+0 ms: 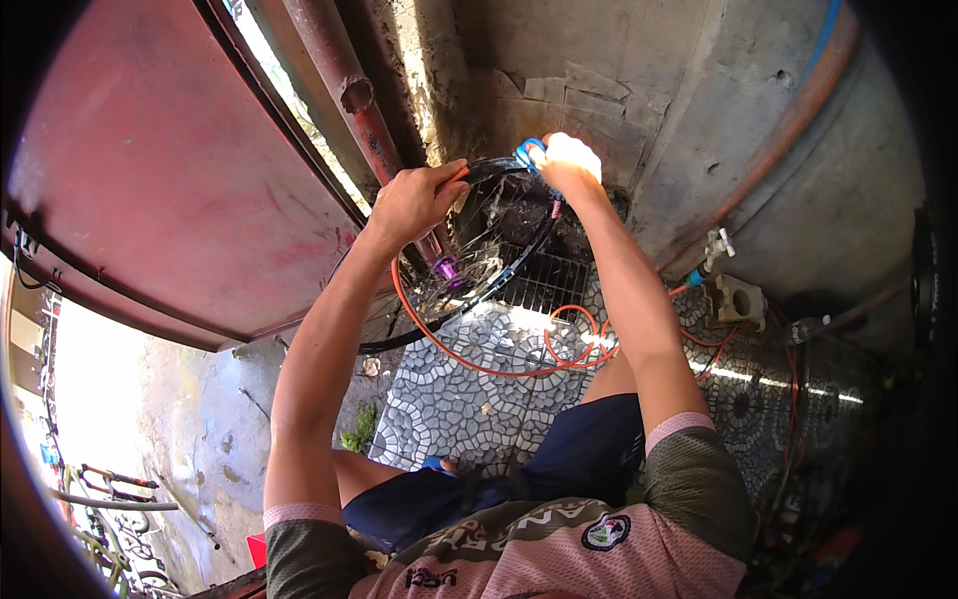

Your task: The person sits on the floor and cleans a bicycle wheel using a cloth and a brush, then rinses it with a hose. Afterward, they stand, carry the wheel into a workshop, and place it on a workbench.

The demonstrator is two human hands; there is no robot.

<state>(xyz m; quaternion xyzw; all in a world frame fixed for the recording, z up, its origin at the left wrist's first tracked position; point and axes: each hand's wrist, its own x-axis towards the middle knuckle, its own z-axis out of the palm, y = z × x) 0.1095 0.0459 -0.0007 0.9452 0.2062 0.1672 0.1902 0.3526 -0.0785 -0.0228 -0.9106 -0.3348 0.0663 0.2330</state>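
Note:
A bicycle wheel with a black rim (pixel 514 268), thin spokes and a purple hub (pixel 446 269) is tilted in front of me. My left hand (pixel 417 205) is closed around the end of an orange hose (pixel 451 349) at the upper left of the rim. At the top of the rim, my right hand (pixel 569 165) grips a blue scrubber-like piece (pixel 529 152) against the wheel. Bright sunlight washes out the back of that hand, so its exact kind is hard to make out.
A metal drain grate (pixel 549 282) lies beneath the wheel, beside pebble-patterned tiles (pixel 449 409). The hose loops over the tiles toward a wall tap (pixel 717 247) on the right. A red metal panel (pixel 180 170) and a reddish pipe (pixel 349 90) stand left. Bicycle parts (pixel 115 529) lie lower left.

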